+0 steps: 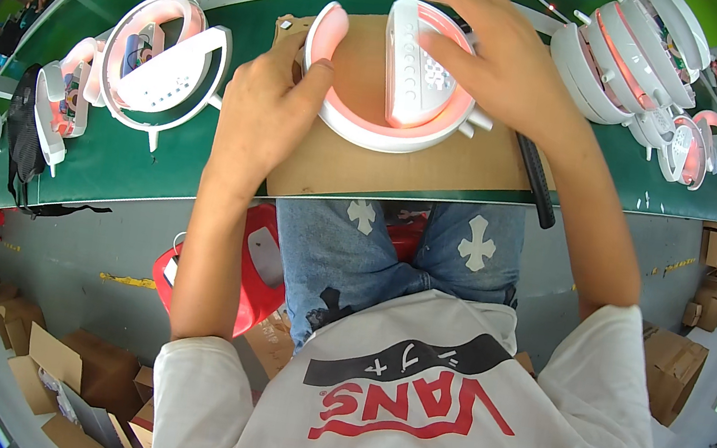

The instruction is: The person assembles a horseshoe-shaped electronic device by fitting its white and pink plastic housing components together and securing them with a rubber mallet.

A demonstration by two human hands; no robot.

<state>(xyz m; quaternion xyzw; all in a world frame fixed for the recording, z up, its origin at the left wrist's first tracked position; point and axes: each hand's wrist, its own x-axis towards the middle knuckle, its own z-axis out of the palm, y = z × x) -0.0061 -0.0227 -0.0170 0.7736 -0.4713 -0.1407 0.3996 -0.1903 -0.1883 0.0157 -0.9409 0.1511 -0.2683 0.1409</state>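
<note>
Cardboard is covering the middle of the green bench, and a white-and-pink ring with a gap in its far side is sitting over it, directly in front of the seated person. The left hand is gripping the ring's left side, its thumb lying over the inner edge and its fingers largely hidden behind. The right hand is hanging over the far right side, thumb and fingers standing apart; its blurred outline is leaving it unclear whether a fingertip is touching the half-round perforated panel inside the ring. This piece is looking well advanced: the panel is sitting in place and no wiring is showing on the side in view, though the pictures are not revealing whether its underside is closed or what is remaining on it. Other pieces are appearing less complete: at far left, an open unit is exposing its inner parts, and beside it a ringed unit is showing dark leads behind its panel. Several more shells are standing stacked at right, their stage being hard to judge.
</note>
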